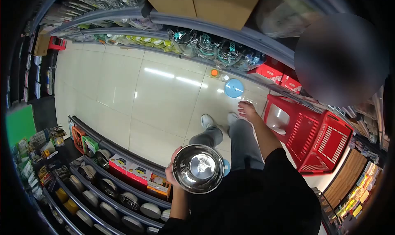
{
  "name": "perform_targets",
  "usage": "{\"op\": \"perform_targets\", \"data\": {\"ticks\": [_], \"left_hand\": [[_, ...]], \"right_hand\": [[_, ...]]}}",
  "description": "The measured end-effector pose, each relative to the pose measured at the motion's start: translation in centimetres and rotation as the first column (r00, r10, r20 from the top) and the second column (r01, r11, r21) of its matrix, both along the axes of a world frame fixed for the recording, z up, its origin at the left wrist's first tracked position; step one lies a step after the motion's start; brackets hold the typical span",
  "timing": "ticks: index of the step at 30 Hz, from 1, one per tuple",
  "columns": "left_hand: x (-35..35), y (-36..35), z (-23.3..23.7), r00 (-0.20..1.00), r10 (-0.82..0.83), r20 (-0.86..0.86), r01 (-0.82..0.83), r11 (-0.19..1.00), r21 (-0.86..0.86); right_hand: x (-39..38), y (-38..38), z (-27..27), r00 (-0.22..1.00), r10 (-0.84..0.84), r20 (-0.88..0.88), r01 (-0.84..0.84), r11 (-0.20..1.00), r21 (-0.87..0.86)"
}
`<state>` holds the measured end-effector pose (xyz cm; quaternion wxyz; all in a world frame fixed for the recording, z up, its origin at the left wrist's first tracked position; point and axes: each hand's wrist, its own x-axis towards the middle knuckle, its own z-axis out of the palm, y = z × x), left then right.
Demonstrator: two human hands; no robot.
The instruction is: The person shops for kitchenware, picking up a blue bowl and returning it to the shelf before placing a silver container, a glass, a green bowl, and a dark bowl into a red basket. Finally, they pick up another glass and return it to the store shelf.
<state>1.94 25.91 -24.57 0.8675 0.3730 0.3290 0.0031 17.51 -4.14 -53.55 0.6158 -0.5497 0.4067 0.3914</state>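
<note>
My left hand (170, 168) grips the rim side of a shiny steel bowl (198, 169), which is held up in front of my body with its inside facing the camera. Behind the bowl, a bit of something blue (226, 166) peeks out. My right hand (247, 110) is stretched forward, fingers extended and apart, with nothing visible in it. Beyond its fingertips is a round light-blue lid-like item (233, 88) low by the shelf. Beside that item stand an orange-topped container (214, 73) and a white-topped one (224, 77).
To the right is a red shopping basket (317, 140) with a pale translucent container (277, 120) in it. Shelves hold bagged goods (205, 45) ahead and metal pots (108, 187) at lower left. Pale floor tiles (160, 107) lie between. A blurred patch covers the upper right.
</note>
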Motion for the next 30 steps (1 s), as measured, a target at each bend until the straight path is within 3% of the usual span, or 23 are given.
{"op": "perform_targets", "data": {"ticks": [1, 3, 5, 6, 8, 9, 12, 15, 16, 18, 19, 21, 22, 24, 27, 28, 30], "left_hand": [[-0.2, 0.4, -1.6, 1.000, -0.021, 0.012, 0.021, 0.999, 0.037], [1.1, -0.5, -3.9, 0.984, 0.159, -0.078, -0.159, 0.987, 0.006], [1.4, -0.5, -7.9, 0.984, 0.167, 0.058, -0.169, 0.985, 0.028], [1.5, -0.4, -9.7, 0.983, 0.179, 0.034, -0.181, 0.981, 0.064], [1.6, -0.8, -14.8, 0.974, 0.226, 0.028, -0.220, 0.904, 0.366], [1.8, 0.3, -15.9, 0.982, 0.152, 0.113, -0.169, 0.971, 0.168], [3.7, 0.4, -19.7, 0.973, 0.137, 0.184, -0.175, 0.963, 0.207], [3.8, 0.8, -23.4, 0.967, 0.154, 0.204, -0.197, 0.958, 0.209], [3.7, 0.9, -24.5, 0.962, 0.175, 0.208, -0.215, 0.958, 0.189], [3.5, 1.5, -26.4, 0.962, 0.134, 0.236, -0.185, 0.960, 0.210], [3.4, 1.6, -26.5, 0.964, 0.092, 0.250, -0.151, 0.962, 0.229], [2.8, 1.3, -25.9, 0.958, 0.217, 0.186, -0.240, 0.965, 0.109], [2.6, 1.4, -25.2, 0.964, 0.232, 0.133, -0.246, 0.964, 0.100], [3.4, 1.0, -21.8, 0.962, 0.244, 0.124, -0.248, 0.969, 0.017], [3.5, 0.9, -16.5, 0.986, 0.097, 0.138, -0.126, 0.968, 0.215], [3.6, 0.6, -14.2, 0.990, 0.055, 0.131, -0.086, 0.966, 0.243], [3.2, -0.5, -9.6, 0.995, -0.026, 0.095, -0.013, 0.923, 0.386]], "right_hand": [[0.2, -0.2, -2.1, 1.000, 0.026, 0.005, -0.026, 0.996, -0.082], [0.0, -0.8, -8.3, 0.999, 0.028, -0.025, -0.031, 0.991, -0.127], [0.1, -1.2, -14.7, 0.998, 0.030, -0.054, -0.039, 0.984, -0.174], [-0.4, -1.5, -17.7, 0.998, -0.004, -0.067, -0.009, 0.981, -0.196], [-0.9, -1.9, -23.7, 0.997, -0.057, -0.047, 0.044, 0.970, -0.239], [-0.7, -2.1, -26.5, 0.998, -0.053, -0.035, 0.044, 0.972, -0.233], [-0.4, -2.0, -33.1, 0.979, -0.200, -0.027, 0.163, 0.864, -0.475], [1.0, -1.7, -34.8, 0.979, -0.199, -0.054, 0.158, 0.892, -0.423], [0.5, -2.4, -37.9, 0.980, -0.194, -0.047, 0.157, 0.894, -0.420], [-0.5, -3.1, -42.7, 0.996, -0.027, 0.085, 0.073, 0.795, -0.602], [-0.6, -2.8, -42.9, 0.996, -0.021, 0.086, 0.069, 0.797, -0.599], [-1.2, -2.5, -41.9, 0.951, -0.160, 0.266, 0.268, 0.855, -0.445], [-1.7, -2.3, -39.7, 0.952, -0.155, 0.265, 0.263, 0.855, -0.446], [-1.4, -1.5, -32.8, 0.892, -0.382, 0.241, 0.441, 0.850, -0.287], [-2.2, -1.5, -23.3, 0.809, -0.483, 0.334, 0.565, 0.797, -0.216], [-2.8, -1.6, -20.0, 0.795, -0.488, 0.359, 0.577, 0.792, -0.200], [-3.5, -1.5, -12.6, 0.872, -0.176, 0.457, 0.396, 0.802, -0.447]]}}
